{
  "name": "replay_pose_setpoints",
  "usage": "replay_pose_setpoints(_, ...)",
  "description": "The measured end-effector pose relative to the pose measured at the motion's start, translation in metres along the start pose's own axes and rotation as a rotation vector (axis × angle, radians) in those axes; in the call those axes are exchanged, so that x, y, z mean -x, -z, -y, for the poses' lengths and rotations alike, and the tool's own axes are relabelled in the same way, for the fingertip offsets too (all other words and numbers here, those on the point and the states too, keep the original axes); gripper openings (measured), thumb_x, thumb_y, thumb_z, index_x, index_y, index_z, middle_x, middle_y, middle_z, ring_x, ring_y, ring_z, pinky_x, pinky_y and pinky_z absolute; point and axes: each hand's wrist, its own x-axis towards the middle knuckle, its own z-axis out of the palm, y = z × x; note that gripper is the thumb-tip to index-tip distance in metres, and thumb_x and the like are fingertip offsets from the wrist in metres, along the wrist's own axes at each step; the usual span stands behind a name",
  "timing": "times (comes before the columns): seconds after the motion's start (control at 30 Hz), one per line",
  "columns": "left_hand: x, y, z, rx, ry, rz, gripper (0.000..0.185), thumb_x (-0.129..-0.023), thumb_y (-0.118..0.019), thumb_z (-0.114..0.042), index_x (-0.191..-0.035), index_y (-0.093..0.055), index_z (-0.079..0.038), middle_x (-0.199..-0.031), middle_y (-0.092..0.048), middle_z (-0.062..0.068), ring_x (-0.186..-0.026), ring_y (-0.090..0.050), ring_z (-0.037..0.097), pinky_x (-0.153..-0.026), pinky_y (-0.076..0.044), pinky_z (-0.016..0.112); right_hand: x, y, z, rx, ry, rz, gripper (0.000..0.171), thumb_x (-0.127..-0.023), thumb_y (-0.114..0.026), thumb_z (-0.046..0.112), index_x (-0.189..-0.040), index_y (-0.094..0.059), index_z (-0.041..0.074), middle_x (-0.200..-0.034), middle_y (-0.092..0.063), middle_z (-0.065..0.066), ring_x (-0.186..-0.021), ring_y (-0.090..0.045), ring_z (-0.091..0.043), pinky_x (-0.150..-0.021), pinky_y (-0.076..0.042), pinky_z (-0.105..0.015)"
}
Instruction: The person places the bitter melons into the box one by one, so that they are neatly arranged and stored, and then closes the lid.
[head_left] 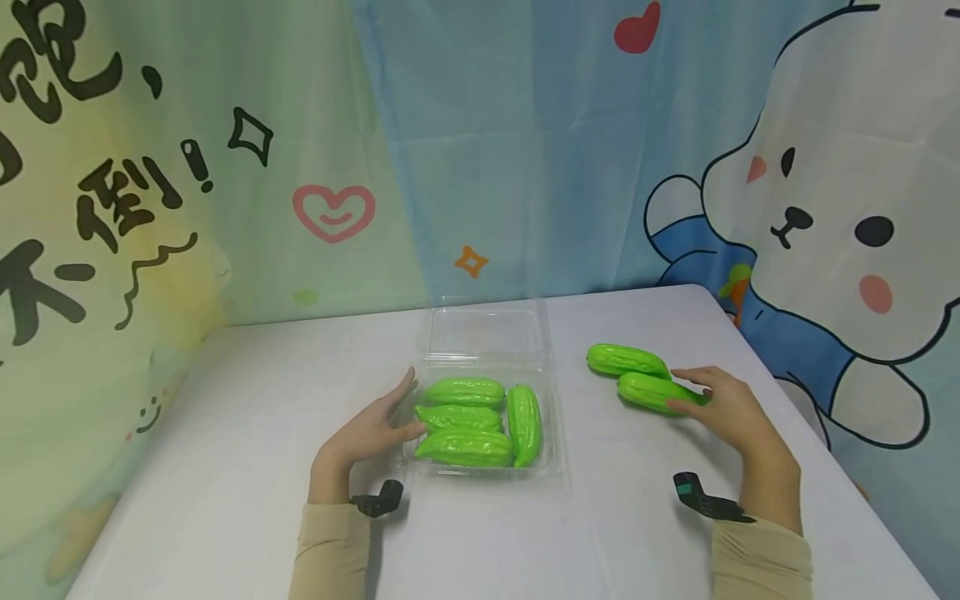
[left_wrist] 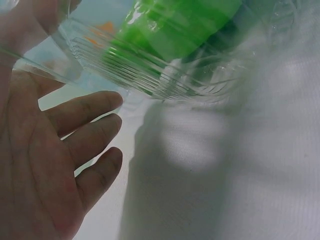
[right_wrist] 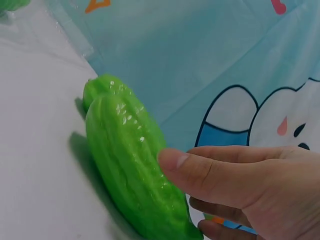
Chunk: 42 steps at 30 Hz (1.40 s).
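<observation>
A clear plastic clamshell box [head_left: 556, 421] stands open in the middle of the white table, with several green bitter gourds [head_left: 465, 392] lying in it. My left hand [head_left: 401, 408] lies flat against the box's left side with its fingers [left_wrist: 85, 135] straight, close under the ribbed wall [left_wrist: 165, 75]. To the right, two more gourds lie on the table side by side. My right hand [head_left: 686, 392] grips the near gourd [head_left: 647, 392] at its right end, thumb [right_wrist: 200, 170] on one side and fingers on the other. The far gourd [head_left: 626, 360] lies just behind it, untouched.
The box's lid [head_left: 486, 332] lies open toward the back. A cartoon curtain [head_left: 525, 150] hangs right behind the table. The table's right edge [head_left: 802, 417] runs close to my right hand. Bare tabletop [head_left: 225, 450] stretches to the left.
</observation>
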Motion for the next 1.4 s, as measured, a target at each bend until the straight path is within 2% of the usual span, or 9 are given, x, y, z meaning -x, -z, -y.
replay_pose_setpoints(0.27, -0.001, 0.000, 0.000, -0.001, -0.009, 0.004, 0.098, -0.083, -0.066, -0.053, -0.154, -0.009, -0.016, -0.159, -0.020, 0.007, -0.147, -0.015, 0.030, -0.119, -0.017, 0.051, 0.000, -0.003, -0.011, -0.015, -0.003, 0.008, 0.073, -0.081, -0.072, 0.043, -0.138, -0.048, 0.005, -0.141, -0.041, -0.028, -0.129, -0.033, -0.053, -0.100, -0.031, -0.070)
replay_pose_setpoints(0.47, -0.001, 0.000, 0.001, 0.000, -0.012, 0.007, 0.098, -0.083, -0.065, -0.052, -0.154, -0.008, -0.017, -0.159, -0.020, 0.007, -0.147, -0.014, 0.029, -0.119, -0.016, 0.051, 0.002, -0.006, -0.024, -0.089, -0.012, 0.026, 0.077, -0.082, -0.069, 0.048, -0.141, -0.044, 0.006, -0.143, -0.038, -0.029, -0.125, -0.038, -0.053, -0.099, -0.037, -0.066)
replay_pose_setpoints(0.83, 0.001, 0.001, -0.003, 0.013, -0.005, 0.005, 0.097, -0.084, -0.065, -0.051, -0.154, -0.008, -0.016, -0.159, -0.018, 0.007, -0.147, -0.012, 0.030, -0.119, -0.015, 0.051, 0.002, -0.016, -0.048, -0.217, 0.000, 0.055, 0.080, -0.084, -0.068, 0.047, -0.145, -0.038, 0.005, -0.147, -0.035, -0.027, -0.129, -0.038, -0.048, -0.103, -0.040, -0.058)
replay_pose_setpoints(1.03, 0.001, 0.001, -0.003, 0.010, -0.007, 0.004, 0.097, -0.084, -0.065, -0.052, -0.154, -0.008, -0.015, -0.159, -0.018, 0.007, -0.147, -0.013, 0.030, -0.119, -0.015, 0.051, -0.002, -0.019, -0.046, -0.222, 0.017, 0.049, 0.077, -0.084, -0.068, 0.046, -0.143, -0.041, 0.006, -0.146, -0.036, -0.028, -0.129, -0.039, -0.047, -0.103, -0.039, -0.059)
replay_pose_setpoints(1.4, 0.000, 0.000, -0.001, 0.003, 0.006, 0.008, 0.099, -0.082, -0.066, -0.054, -0.154, -0.007, -0.020, -0.159, -0.016, 0.005, -0.147, -0.013, 0.028, -0.119, -0.016, 0.050, -0.004, -0.021, -0.045, -0.222, -0.014, 0.060, 0.077, -0.082, -0.068, 0.050, -0.141, -0.043, 0.006, -0.144, -0.039, -0.028, -0.125, -0.042, -0.044, -0.101, -0.039, -0.060)
